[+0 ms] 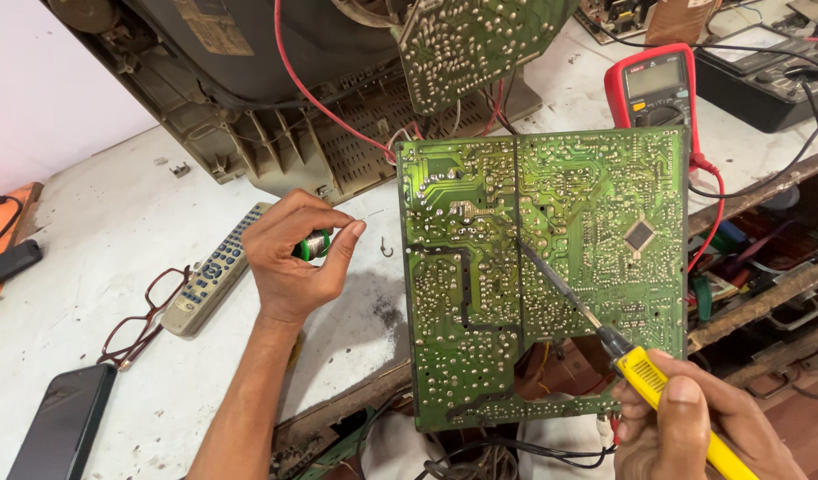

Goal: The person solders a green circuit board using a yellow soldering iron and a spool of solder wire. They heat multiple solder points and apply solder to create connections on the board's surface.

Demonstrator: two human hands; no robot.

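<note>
A large green circuit board (480, 293) stands tilted with its solder side up, right of centre. My right hand (693, 431) grips a yellow-handled soldering iron (644, 369); its thin tip touches the board near the middle. My left hand (293, 258) is left of the board, over the white bench, fingers closed on a small green spool of solder wire (315, 246).
An opened grey television casing (275, 133) with a second board (471, 44) and a red wire lies behind. A red multimeter (653, 89), a grey remote control (209, 280), spectacles (147, 316), a dark phone (62, 427) and a black meter (769, 71) lie around the white bench (89, 231).
</note>
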